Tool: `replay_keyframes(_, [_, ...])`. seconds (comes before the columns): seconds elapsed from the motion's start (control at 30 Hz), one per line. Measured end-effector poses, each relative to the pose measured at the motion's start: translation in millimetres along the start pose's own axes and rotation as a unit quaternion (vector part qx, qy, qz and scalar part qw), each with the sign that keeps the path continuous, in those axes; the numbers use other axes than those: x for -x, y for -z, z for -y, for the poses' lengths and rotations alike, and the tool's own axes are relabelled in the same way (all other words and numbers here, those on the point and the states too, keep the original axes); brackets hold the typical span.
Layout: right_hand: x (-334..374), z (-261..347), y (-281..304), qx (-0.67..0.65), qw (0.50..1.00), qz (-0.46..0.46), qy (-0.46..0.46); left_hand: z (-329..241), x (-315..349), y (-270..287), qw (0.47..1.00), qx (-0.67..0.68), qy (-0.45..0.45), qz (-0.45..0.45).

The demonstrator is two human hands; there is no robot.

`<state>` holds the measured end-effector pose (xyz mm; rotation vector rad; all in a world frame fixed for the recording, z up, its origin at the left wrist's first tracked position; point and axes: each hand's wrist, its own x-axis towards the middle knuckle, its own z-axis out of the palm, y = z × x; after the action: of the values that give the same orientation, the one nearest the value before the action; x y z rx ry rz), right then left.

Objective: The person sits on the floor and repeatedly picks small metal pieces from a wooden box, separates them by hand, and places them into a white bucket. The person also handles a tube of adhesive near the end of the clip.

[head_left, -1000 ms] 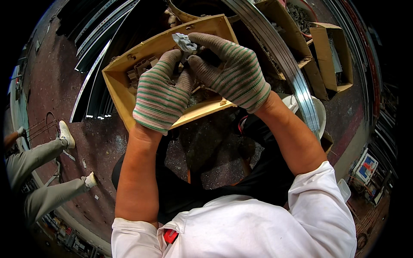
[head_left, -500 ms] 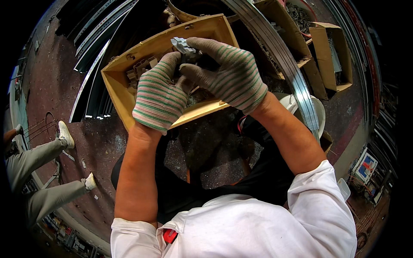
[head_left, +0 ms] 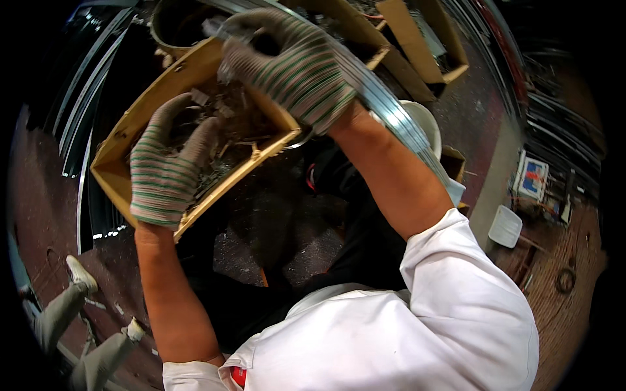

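Observation:
A yellow wooden box (head_left: 163,81) with small grey and brownish pieces inside lies in front of me. My left hand (head_left: 163,169), in a green-striped knit glove, is over the box's left part, thumb and fingers apart with nothing between them. Light-coloured small pieces (head_left: 218,104) lie just beyond its fingertips. Past the box's far right side is my right hand (head_left: 293,68), gloved alike. Its thumb and fingers are closed around grey metal pieces (head_left: 225,29), smeared by motion, so their exact shape does not show.
Bundled long silver metal strips (head_left: 394,117) run beneath my right forearm. Beyond them stand cardboard boxes (head_left: 417,39) and a white bucket (head_left: 424,124). A round bin (head_left: 166,32) sits at the far side. Dark long profiles lie at left; another person's legs (head_left: 59,319) show lower left.
My hands have parted. The left one has let go of the grey metal pieces and opened over the box; the right has carried them away past its far right side. The view has swung right.

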<state>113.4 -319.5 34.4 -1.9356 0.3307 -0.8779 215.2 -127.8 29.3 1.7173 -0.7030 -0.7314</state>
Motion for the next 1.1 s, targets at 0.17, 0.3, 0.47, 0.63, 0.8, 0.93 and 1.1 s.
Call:
replay_keyframes(0.17, [36.9,7.7,118.8,0.076,0.991,-0.049,-0.103,-6.7,1.5,-0.7,0.997,-0.062,0.041,0.010])
replay_keyframes(0.3, [112.2,12.4,212.1,0.304,0.884,-0.188,-0.299,-2.0,2.8,2.9,0.995,-0.086,0.024,0.036])
replay_keyframes(0.47, [249.0,-29.3,317.1,0.450,0.773,-0.225,-0.386,3.2,2.6,0.4,0.991,-0.117,0.038,0.058])
replay_keyframes(0.63, [275.4,-37.7,321.1,0.483,0.714,-0.169,-0.477,1.4,1.1,-4.3,0.987,-0.141,0.034,0.066])
replay_keyframes(0.8, [278.4,-68.2,315.4,0.419,0.728,-0.113,-0.531,9.8,-7.0,-9.7,0.990,-0.117,0.021,0.079])
replay_keyframes(0.93, [289.3,-80.4,322.6,0.358,0.746,-0.133,-0.545,11.2,-10.5,-12.5,0.989,-0.114,0.028,0.089])
replay_keyframes(1.1, [288.7,-74.3,318.1,0.162,0.741,-0.274,-0.591,11.1,-10.6,-11.0,0.987,-0.134,0.022,0.091])
